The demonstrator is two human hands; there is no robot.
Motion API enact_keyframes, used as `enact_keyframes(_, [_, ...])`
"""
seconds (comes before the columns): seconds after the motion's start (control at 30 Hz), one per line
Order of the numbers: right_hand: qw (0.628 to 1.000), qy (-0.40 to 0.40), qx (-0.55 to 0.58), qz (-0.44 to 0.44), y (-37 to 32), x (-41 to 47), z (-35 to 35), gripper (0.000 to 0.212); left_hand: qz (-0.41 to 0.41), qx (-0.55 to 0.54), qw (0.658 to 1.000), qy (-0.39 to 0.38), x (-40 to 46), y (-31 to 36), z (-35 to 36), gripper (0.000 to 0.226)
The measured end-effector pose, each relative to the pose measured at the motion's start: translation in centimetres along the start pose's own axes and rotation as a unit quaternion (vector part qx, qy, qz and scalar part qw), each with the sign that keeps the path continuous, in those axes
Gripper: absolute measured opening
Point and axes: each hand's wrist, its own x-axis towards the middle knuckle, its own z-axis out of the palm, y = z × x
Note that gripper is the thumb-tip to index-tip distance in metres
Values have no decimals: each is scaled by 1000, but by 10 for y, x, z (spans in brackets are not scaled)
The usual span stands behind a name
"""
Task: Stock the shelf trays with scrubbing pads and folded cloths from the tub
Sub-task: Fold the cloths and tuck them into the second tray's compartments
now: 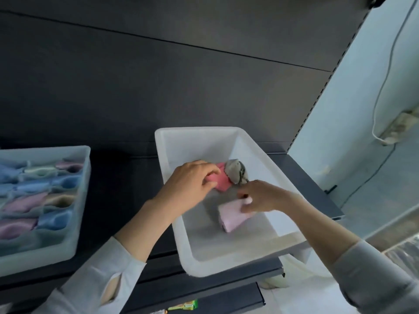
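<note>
Your left hand (pixel 190 182) is down in the white tub (pixel 256 143), fingers curled round a pink cloth (pixel 221 181) near the tub's far middle. Just right of that cloth, touching it, lies a grey scrubbing pad (pixel 237 171), bunched and partly lifted against the far right of the tub floor.

Your right hand (pixel 260 197) reaches in from the right, its fingers bent over the far end of a pale pink cloth (pixel 231 215) that lies folded on the tub floor, nearer you than the other two. The motion blur keeps the grip from being clear, so you cannot tell whether the hand pinches the cloth or only rests on it.

The tub sits on a dark shelf (pixel 127 177), its near right corner hanging past the shelf edge. On the same shelf, well to the left, stands a tray (pixel 79 200) already packed with rows of folded cloths in blue, pink, cream and lilac. Both your sleeves (pixel 95 284) are light grey. A white cable (pixel 381 91) hangs on the pale wall at far right.
</note>
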Motion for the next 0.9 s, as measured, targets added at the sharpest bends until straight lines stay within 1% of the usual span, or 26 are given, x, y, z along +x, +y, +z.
enact_keyframes(0.03, [995,38,86,18,3,-5,-11,24,-14,-19,1000,9,1,-1,1,25])
enact_keyframes(0.07, [978,76,193,35,5,-10,-20,31,-35,-39,998,22,1,-2,2,24])
enact_keyframes(0.1, [942,115,313,41,5,-16,-29,31,-66,-56,996,34,1,-2,2,22])
enact_keyframes(0.13, [896,149,418,33,3,-21,-36,25,-99,-70,992,45,1,-2,2,25])
enact_keyframes(0.17, [844,173,507,16,-1,-24,-40,13,-142,-85,985,50,2,-3,3,38])
enact_keyframes(0.2, [798,191,572,-4,-5,-25,-43,12,-181,-113,976,44,4,-2,2,54])
enact_keyframes(0.23, [763,201,614,-25,-11,-26,-44,25,-213,-169,962,29,5,1,0,67])
enact_keyframes(0.27, [744,202,634,-50,-18,-27,-44,32,-234,-253,939,9,6,4,-1,74])
enact_keyframes(0.3, [733,204,645,-68,-27,-26,-43,34,-246,-349,904,-12,7,7,-3,73])
enact_keyframes(0.33, [730,205,647,-79,-34,-25,-42,32,-249,-431,867,-21,7,12,-5,63])
enact_keyframes(0.37, [729,203,649,-82,-43,-26,-41,27,-244,-475,845,-13,7,15,-7,48])
enact_keyframes(0.4, [732,202,646,-78,-51,-26,-41,22,-235,-485,842,9,7,17,-9,33])
enact_keyframes(0.43, [743,208,632,-70,-59,-26,-40,18,-229,-469,852,43,8,14,-9,20])
enact_keyframes(0.47, [758,218,612,-59,-63,-24,-38,15,-222,-443,865,81,8,11,-10,13])
enact_keyframes(0.5, [766,234,597,-42,-67,-22,-37,15,-217,-419,875,109,8,7,-12,10])
enact_keyframes(0.57, [759,285,585,-15,-73,-19,-40,14,-195,-400,887,122,5,3,-17,12])
enact_keyframes(0.63, [733,333,593,-11,-78,-16,-44,6,-169,-394,898,99,0,3,-24,19])
enact_keyframes(0.67, [723,349,596,-17,-82,-15,-47,6,-163,-400,898,85,-3,5,-28,23])
enact_keyframes(0.73, [716,361,597,-36,-90,-15,-52,10,-167,-429,886,62,-7,6,-34,32])
enact_keyframes(0.83, [713,386,584,-41,-98,-13,-55,15,-188,-500,845,35,-10,1,-43,33])
enact_keyframes(0.9, [695,406,592,-39,-102,-14,-57,14,-200,-539,818,29,-12,-4,-49,32])
